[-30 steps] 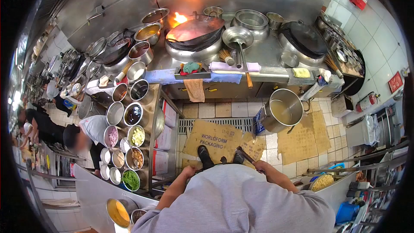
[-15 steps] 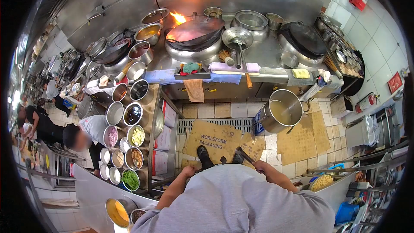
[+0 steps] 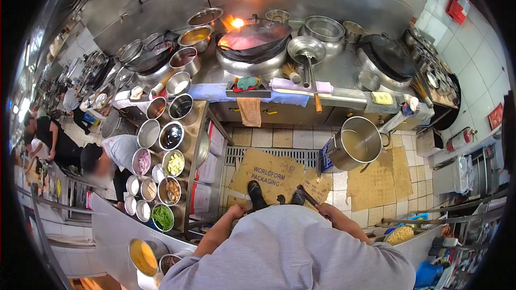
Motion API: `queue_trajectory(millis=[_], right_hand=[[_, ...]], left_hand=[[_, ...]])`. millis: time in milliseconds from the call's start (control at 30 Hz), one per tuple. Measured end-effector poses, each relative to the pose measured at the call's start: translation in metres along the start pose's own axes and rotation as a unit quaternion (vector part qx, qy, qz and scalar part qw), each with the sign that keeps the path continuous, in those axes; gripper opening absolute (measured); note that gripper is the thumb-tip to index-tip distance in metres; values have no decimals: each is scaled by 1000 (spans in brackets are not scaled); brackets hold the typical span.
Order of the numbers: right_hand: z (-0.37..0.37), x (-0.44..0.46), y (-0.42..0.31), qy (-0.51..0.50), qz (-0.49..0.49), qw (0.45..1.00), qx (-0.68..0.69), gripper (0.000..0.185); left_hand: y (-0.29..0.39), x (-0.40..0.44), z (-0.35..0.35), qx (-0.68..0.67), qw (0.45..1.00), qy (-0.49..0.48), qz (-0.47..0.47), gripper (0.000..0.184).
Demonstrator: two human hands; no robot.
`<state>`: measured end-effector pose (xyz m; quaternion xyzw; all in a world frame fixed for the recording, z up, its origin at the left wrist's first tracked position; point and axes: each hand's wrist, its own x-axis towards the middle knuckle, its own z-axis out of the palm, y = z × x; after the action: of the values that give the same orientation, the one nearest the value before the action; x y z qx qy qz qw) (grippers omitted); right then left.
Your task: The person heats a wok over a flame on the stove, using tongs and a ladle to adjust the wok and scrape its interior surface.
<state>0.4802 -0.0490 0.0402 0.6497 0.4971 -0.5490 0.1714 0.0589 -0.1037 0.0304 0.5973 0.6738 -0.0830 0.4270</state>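
My left hand (image 3: 235,212) is at my left hip, its fingers curled closed. What it grips, if anything, is mostly hidden by my shirt. On the other side my right hand (image 3: 325,210) is closed around a dark narrow strip (image 3: 310,198) that slants up toward my right shoe. I cannot make out what kind of thing the strip is. Both hands are low, over the flattened cardboard (image 3: 269,174) where I stand. Ahead on the range, a wok (image 3: 258,37) has flame and a pink glow at its left side; neither hand touches it.
A tall pot of cloudy liquid (image 3: 359,139) stands right of the cardboard. Left is a table with several bowls, including green vegetables (image 3: 162,217) and dark sauce (image 3: 171,136). A strainer (image 3: 306,49) rests on the range. A person (image 3: 121,153) bends beyond the bowls.
The view has shifted, so the range and bowls appear slightly farther right and lower. Both hands stay at my hips, and flame still shows at the wok.
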Motion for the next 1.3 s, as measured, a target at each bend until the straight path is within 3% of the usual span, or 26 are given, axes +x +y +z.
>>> queue_trajectory(millis=[100,200,300,367,467,500,533,600,633,700,767,800,833,900,1000,1100,1133,1167,1200,1300], right_hand=[[0,-1,-3,-13,12,999,-40,54],[1,-4,-5,0,17,1000,14,52],[6,7,5,24,-30,998,-51,53],[9,4,5,58,-55,996,46,56],[1,3,0,-10,-26,1000,-12,59],[2,3,3,-1,-36,999,-14,59],[0,7,4,4,-46,999,-14,59],[-5,14,1,8,-61,998,-16,59],[-7,14,-3,9,-61,998,-21,59],[-10,15,-8,9,-61,998,-29,59],[-12,16,-9,9,-60,998,-34,60],[-13,16,-11,9,-62,997,-37,60],[-14,16,-10,8,-65,997,-40,60],[-15,17,-7,6,-72,996,-44,60],[-13,16,12,9,-106,993,-51,60],[-5,22,7,19,-174,979,-107,61],[-3,18,5,29,-147,983,-105,61],[1,23,4,53,-52,990,-117,63],[1,32,7,-16,12,999,-48,62],[6,23,3,1,25,999,23,58]], left_hand=[[-8,8,8,36,999,16,8,36],[-2,5,4,30,998,-10,-49,36],[10,-5,-7,41,998,-13,-56,33],[-5,6,4,-39,999,9,-2,27],[2,2,-1,-57,996,-27,-55,24],[-25,23,21,13,998,-15,53,25],[2,-5,-5,0,999,-33,26,25],[-3,0,-5,34,990,-27,131,25],[-31,38,25,-16,986,-43,160,23],[-32,39,29,-35,986,-17,161,22],[-21,35,23,-56,990,-107,73,24],[-75,97,81,24,941,-101,322,26],[-76,99,83,24,941,-101,323,26],[-69,84,78,211,930,-15,299,19],[6,-14,-11,84,987,-25,134,24],[2,-12,-7,16,999,-31,37,26],[-4,-5,-2,32,999,-26,12,27],[-3,-6,-4,36,999,-16,17,28],[-2,-7,-5,34,999,-3,16,29],[-15,7,11,37,999,-8,5,29]])
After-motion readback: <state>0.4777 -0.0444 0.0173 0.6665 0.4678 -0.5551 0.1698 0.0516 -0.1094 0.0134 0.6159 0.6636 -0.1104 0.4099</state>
